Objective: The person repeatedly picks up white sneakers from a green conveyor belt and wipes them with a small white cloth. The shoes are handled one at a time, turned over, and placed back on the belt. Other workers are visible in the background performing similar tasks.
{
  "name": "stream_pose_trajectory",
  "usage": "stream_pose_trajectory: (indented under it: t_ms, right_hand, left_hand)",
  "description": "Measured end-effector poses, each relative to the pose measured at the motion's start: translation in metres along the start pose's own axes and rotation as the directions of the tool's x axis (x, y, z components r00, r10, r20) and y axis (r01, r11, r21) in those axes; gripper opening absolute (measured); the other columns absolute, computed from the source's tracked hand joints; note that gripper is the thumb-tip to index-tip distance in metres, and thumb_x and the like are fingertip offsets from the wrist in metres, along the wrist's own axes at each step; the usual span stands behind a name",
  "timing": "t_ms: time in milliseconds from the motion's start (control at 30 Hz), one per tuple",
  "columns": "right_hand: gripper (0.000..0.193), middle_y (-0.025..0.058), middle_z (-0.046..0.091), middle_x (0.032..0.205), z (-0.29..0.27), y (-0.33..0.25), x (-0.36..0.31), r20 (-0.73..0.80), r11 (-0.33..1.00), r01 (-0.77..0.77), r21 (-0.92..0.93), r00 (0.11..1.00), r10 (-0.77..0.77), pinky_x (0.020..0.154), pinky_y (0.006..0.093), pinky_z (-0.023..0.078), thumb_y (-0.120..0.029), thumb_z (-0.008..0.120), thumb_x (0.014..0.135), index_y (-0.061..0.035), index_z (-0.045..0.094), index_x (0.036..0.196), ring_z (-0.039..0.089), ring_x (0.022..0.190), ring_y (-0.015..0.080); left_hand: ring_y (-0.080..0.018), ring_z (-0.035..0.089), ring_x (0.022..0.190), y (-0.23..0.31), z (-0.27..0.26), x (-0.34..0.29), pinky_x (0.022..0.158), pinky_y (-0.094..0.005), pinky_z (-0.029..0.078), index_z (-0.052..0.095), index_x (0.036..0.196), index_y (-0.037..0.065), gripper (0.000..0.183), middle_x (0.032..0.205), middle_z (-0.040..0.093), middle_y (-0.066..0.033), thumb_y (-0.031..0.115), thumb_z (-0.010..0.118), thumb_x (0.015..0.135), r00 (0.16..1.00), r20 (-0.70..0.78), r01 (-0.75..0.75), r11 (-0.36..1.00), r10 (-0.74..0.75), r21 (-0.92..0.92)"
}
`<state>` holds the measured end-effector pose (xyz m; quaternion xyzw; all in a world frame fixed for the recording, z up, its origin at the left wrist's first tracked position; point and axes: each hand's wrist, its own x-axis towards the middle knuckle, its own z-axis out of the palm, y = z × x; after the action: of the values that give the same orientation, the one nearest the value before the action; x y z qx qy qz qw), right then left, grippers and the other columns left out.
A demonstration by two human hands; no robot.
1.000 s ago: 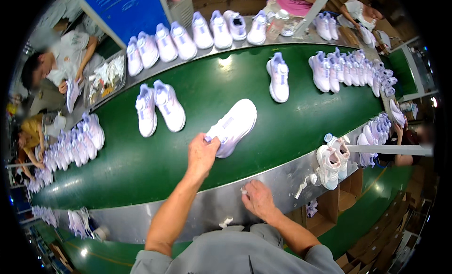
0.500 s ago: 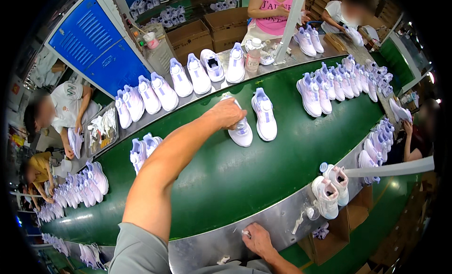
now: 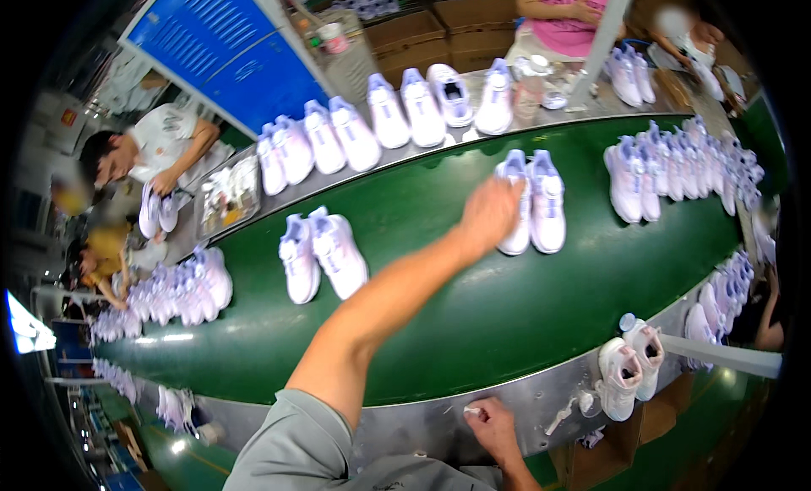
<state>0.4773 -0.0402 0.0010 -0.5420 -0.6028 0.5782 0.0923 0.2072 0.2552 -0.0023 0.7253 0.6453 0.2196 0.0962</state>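
Observation:
On the green belt, a white and lavender sneaker stands against its mate, toes toward me. My left hand is closed on the upper of the left sneaker from its left side; some fingers are hidden or blurred. By the near metal edge, my right hand is pinching a small white wad, too small to name for sure. Farther left on the belt, another pair of sneakers stands side by side.
More sneakers line the far metal ledge, and rows stand at both belt ends. Two cream sneakers and a post are at the near right. A tray of scraps sits far left. Co-workers sit across the belt.
My left hand has brought the left sneaker up against its mate. The view has shifted, so the scene sits farther right, and the left pair shows clear of my arm. My right hand keeps its pinch.

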Motion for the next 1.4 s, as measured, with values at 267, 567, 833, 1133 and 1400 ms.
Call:
stream_pose_trajectory:
  t_ms: [267, 567, 833, 1133, 1400]
  right_hand:
    - [0.01, -0.0014, 0.067, 0.08, -0.013, -0.033, 0.001, 0.218, 0.834, -0.234, 0.5, 0.966, 0.141, 0.062, 0.0215, 0.047, -0.003, 0.076, 0.089, -0.002, 0.071, 0.098, 0.058, 0.07, 0.0048]
    - [0.012, -0.0057, 0.062, 0.08, 0.016, -0.044, -0.011, 0.314, 0.905, -0.212, 0.369, 0.945, 0.093, 0.061, 0.0203, 0.043, -0.003, 0.075, 0.09, -0.0017, 0.07, 0.101, 0.052, 0.07, 0.002]
    - [0.012, -0.0036, 0.064, 0.083, 0.01, -0.039, -0.008, 0.281, 0.902, -0.222, 0.371, 0.952, 0.118, 0.064, 0.0213, 0.045, -0.003, 0.075, 0.09, -0.0018, 0.07, 0.101, 0.055, 0.073, 0.0031]
    - [0.01, 0.0045, 0.069, 0.088, -0.006, -0.063, 0.007, 0.21, 0.778, -0.169, 0.605, 0.976, 0.048, 0.068, 0.0255, 0.052, -0.001, 0.068, 0.094, -0.0001, 0.068, 0.104, 0.064, 0.076, 0.0106]
    - [0.011, -0.0007, 0.064, 0.087, -0.036, -0.123, 0.033, -0.01, 0.88, 0.049, 0.473, 0.999, -0.05, 0.066, 0.0221, 0.047, -0.002, 0.07, 0.093, 0.0009, 0.067, 0.103, 0.057, 0.075, 0.0045]
  left_hand:
    - [-0.0336, 0.065, 0.084, -0.054, -0.085, -0.216, 0.074, -0.0465, 0.055, 0.068, 0.087, 0.004, 0.008, 0.086, 0.067, -0.0146, 0.007, 0.064, 0.082, 0.972, -0.176, 0.184, 0.97, -0.156, 0.157]
    - [-0.0415, 0.06, 0.12, -0.167, -0.149, -0.167, 0.101, -0.0475, 0.05, 0.074, 0.111, -0.002, 0.042, 0.125, 0.067, -0.0261, 0.026, 0.063, 0.08, 0.588, 0.313, 0.597, 0.661, -0.746, 0.454]
    - [-0.0384, 0.065, 0.115, -0.191, -0.133, -0.146, 0.099, -0.0436, 0.053, 0.076, 0.108, -0.002, 0.046, 0.12, 0.07, -0.0255, 0.032, 0.065, 0.077, 0.553, 0.453, 0.564, 0.715, -0.699, 0.414]
    - [-0.0321, 0.061, 0.071, -0.177, -0.161, -0.175, 0.07, -0.0424, 0.049, 0.069, 0.085, -0.001, 0.031, 0.075, 0.065, -0.02, 0.027, 0.07, 0.071, 0.681, 0.542, 0.534, 0.841, -0.493, 0.093]
    - [-0.0318, 0.058, 0.091, -0.001, -0.195, -0.25, 0.077, -0.0398, 0.05, 0.067, 0.101, -0.001, 0.035, 0.088, 0.061, -0.0169, 0.013, 0.07, 0.069, 0.915, 0.402, 0.246, 0.848, -0.043, -0.47]
